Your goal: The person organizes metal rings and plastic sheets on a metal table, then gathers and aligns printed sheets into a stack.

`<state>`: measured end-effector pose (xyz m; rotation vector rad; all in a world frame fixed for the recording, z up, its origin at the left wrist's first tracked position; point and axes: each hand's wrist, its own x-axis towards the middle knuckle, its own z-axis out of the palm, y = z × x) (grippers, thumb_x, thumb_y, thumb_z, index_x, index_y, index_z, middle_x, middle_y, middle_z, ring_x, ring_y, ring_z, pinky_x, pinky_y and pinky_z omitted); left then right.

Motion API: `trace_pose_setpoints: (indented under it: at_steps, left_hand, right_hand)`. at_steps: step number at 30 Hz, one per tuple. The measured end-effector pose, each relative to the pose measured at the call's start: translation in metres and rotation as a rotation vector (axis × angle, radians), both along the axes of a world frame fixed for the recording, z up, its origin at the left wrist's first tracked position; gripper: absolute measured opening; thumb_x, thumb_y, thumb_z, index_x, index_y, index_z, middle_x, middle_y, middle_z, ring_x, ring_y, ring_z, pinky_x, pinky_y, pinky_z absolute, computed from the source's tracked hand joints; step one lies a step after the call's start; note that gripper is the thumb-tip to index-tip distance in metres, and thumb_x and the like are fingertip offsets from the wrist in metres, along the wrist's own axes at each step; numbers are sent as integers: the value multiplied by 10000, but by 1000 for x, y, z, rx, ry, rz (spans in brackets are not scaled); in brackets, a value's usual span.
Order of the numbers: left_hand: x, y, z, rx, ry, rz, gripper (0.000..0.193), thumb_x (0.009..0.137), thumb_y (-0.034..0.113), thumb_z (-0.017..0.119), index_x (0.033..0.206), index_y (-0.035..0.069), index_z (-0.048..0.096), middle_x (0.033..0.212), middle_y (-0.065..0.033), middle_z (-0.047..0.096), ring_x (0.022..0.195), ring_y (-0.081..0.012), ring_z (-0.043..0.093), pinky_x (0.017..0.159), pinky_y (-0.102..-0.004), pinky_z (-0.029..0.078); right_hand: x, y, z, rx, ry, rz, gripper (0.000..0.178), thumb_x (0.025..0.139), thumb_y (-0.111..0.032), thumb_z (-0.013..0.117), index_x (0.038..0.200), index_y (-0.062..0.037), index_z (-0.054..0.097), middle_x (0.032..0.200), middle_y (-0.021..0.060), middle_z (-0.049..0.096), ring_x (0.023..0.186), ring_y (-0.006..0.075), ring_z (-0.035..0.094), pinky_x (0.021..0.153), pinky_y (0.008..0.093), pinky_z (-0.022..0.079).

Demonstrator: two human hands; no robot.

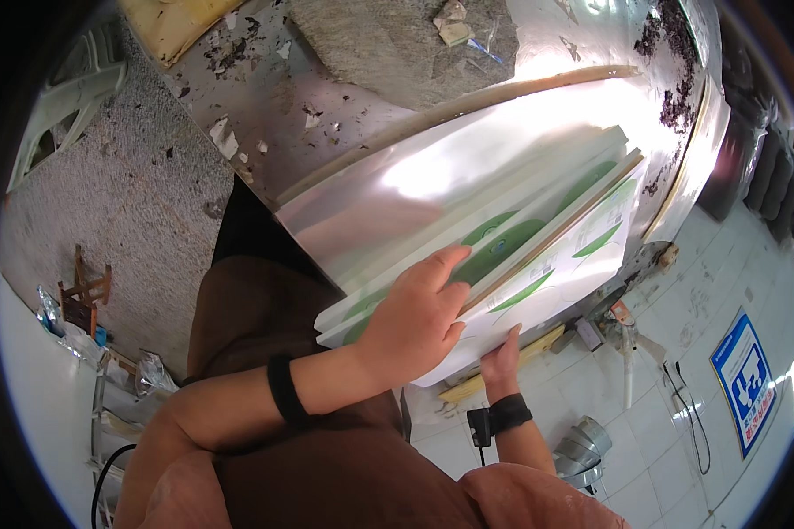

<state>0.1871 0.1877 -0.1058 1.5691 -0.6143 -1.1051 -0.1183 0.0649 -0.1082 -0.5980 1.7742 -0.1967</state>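
Note:
A bundle of flat white cartons or panels (pixel 538 273) with green rounded prints slants across my front, its near end by my lap. One brown edge shows among the white layers. My left hand (pixel 412 319) lies over the near end, its bent fingers against a green print and its thumb by the layers' edge. Whether its fingertips pinch a layer is hard to make out. From the lower right side my right hand (pixel 502 360) holds the bundle, its thumb up against the white outer face and its other fingers hidden beneath. Each wrist wears a black band.
Beyond the bundle stands a shiny metal work surface (pixel 265 97) with a raised curved rim, peeling flakes and a grey sheet (pixel 406 53). A blue and white sign (pixel 743 381), a cable (pixel 690 423) and a grey metal duct piece (pixel 582 448) lie on the tiled floor at right.

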Motion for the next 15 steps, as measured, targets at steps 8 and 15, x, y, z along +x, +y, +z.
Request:
trace_pose_setpoints:
  at_steps: [8, 15]
  left_hand:
    - [6, -6, -2, 97, 203, 16, 415, 688, 107, 684, 1047, 17, 497, 1041, -166, 562, 881, -341, 569, 728, -406, 471]
    - [7, -3, -20, 271, 298, -181, 438, 743, 214, 646, 1053, 1, 423, 786, -173, 612, 765, -366, 595, 662, -454, 458]
  right_hand:
    - [3, 0, 3, 21, -41, -17, 550, 973, -426, 304, 1376, -52, 276, 1391, 91, 349, 1263, 248, 349, 1061, 393, 277]
    - [-2, 1, 1, 32, -35, -19, 561, 968, -461, 285, 1373, -74, 301, 1384, 71, 373, 1254, 235, 369, 1068, 377, 281]
